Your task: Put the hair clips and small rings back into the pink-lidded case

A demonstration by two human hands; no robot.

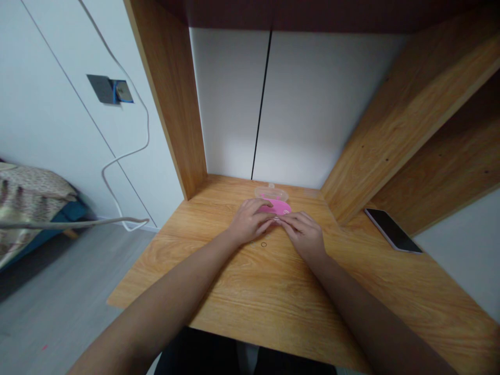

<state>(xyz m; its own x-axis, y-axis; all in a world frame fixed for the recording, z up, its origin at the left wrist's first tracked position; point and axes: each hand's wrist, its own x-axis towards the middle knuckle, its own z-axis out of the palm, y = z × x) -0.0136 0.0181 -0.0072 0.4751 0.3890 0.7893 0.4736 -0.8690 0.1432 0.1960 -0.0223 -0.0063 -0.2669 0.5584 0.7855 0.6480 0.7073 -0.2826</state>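
My left hand (pixel 250 220) and my right hand (pixel 307 233) meet over the middle of the desk, thumbs and fingertips closed together. Between the fingertips is a small whitish thing (pixel 277 219), mostly hidden and too small to name. Just behind the fingers lies an open plastic case: its pink base (pixel 279 206) holds a few small pale bits at the right side, and its clear lid (pixel 269 194) lies farther back. A thin dark ring (pixel 264 244), like a small rubber band, rests flat on the wood in front of my hands.
A phone (pixel 392 230) lies at the right of the wooden desk (pixel 250 297), beside an upright panel (pixel 390 120). Another wooden panel (pixel 167 94) bounds the left, with a shelf overhead. A white cable (pixel 146 125) hangs past a wall socket (pixel 111 89).
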